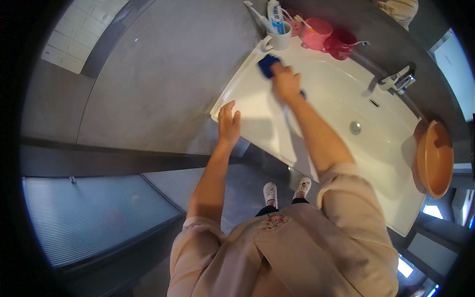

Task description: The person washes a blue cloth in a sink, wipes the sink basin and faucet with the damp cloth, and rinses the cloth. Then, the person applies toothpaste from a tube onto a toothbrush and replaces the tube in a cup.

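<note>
A dark blue cloth is under my right hand, pressed on the white ledge of the washbasin near its far left corner. The fingers of that hand are closed on the cloth, and a bit of blue shows by the wrist too. My left hand rests at the basin's front left edge with its fingers stretched out and nothing in it. Just beyond the cloth stands a white mug with a toothpaste tube and an electric toothbrush in it.
Pink cup and red cup with toothbrushes line the basin's back edge. A chrome faucet rises at the back right, above the drain. An orange basin leans at the right end. A grey wall borders the left side.
</note>
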Tool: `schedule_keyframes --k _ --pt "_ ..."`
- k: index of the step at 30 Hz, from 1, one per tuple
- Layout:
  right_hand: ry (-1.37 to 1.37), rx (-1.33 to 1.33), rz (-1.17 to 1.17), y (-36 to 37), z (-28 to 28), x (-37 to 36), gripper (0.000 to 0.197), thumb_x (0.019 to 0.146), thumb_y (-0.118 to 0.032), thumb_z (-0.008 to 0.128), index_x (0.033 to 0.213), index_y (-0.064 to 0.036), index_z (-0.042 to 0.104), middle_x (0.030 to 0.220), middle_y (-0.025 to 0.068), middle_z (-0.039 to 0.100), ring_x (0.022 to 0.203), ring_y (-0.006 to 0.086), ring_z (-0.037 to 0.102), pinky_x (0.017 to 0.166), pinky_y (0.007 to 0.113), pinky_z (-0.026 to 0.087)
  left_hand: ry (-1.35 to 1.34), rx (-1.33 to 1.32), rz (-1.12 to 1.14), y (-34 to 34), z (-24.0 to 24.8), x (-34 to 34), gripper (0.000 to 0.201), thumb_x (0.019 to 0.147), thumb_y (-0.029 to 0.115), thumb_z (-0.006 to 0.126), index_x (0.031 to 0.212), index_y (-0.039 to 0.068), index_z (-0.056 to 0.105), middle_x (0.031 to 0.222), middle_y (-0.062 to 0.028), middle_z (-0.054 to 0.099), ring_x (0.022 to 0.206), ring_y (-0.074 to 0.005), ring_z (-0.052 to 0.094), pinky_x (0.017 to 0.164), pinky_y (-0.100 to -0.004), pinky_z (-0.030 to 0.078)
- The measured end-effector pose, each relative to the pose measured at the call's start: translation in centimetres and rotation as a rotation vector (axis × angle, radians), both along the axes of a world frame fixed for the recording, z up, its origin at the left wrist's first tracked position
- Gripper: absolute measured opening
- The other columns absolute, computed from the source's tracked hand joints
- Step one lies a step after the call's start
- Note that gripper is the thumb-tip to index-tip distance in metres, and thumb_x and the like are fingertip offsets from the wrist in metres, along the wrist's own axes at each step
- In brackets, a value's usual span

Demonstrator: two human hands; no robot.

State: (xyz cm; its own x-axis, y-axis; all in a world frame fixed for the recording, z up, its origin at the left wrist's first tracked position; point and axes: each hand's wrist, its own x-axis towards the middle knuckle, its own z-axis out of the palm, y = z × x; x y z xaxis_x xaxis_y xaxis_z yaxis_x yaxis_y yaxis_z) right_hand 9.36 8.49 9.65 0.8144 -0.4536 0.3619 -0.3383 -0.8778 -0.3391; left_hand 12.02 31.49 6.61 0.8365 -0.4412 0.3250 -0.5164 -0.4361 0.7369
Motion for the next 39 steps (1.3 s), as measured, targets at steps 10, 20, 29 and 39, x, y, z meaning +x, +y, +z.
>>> schedule_keyframes --k 10,20,29,39 --pt "0.035 -0.116 0.223 3.4 -1.5 2.9 0.025 0.071 -0.009 0.054 0.093 -0.0156 0.062 0.099 0.0019 0.062 0.098 0.0244 0.053 0.078 0.046 0.038 0.246 -0.271 -0.118 0.5 1.0 0.1 0.045 0.092 0.028 0.046 0.13 0.003 0.042 0.13 -0.016 0.042 0.122 -0.0289 0.039 0.104 -0.0388 0.028" --pt "0.05 0.043 0.314 15.7 1.1 -11.2 0.022 0.073 -0.011 0.057 0.094 -0.0162 0.06 0.097 -0.0002 0.057 0.09 0.0194 0.053 0.074 0.037 0.036 -0.157 0.076 -0.225 -1.7 4.9 2.0 0.032 0.089 0.022 0.051 0.119 0.009 0.054 0.122 -0.0133 0.051 0.116 -0.0296 0.043 0.1 -0.038 0.03" --pt "0.216 -0.042 -0.47 5.6 1.5 -41.6 0.032 0.073 -0.007 0.057 0.105 -0.0063 0.057 0.1 0.0109 0.06 0.085 0.0322 0.055 0.072 0.045 0.043 -0.253 0.479 -0.121 -2.4 2.6 -1.7 0.049 0.082 0.035 0.059 0.125 0.011 0.051 0.133 -0.0154 0.04 0.126 -0.0325 0.032 0.105 -0.0458 0.025" --pt "0.149 0.141 -0.493 6.0 2.3 -39.7 0.026 0.068 -0.018 0.063 0.093 -0.0113 0.066 0.106 0.0057 0.063 0.095 0.0283 0.059 0.08 0.041 0.047 -0.304 0.564 -0.127 -2.8 2.0 -1.7 0.048 0.083 0.032 0.058 0.126 0.012 0.049 0.133 -0.0186 0.041 0.123 -0.0359 0.035 0.103 -0.0463 0.028"
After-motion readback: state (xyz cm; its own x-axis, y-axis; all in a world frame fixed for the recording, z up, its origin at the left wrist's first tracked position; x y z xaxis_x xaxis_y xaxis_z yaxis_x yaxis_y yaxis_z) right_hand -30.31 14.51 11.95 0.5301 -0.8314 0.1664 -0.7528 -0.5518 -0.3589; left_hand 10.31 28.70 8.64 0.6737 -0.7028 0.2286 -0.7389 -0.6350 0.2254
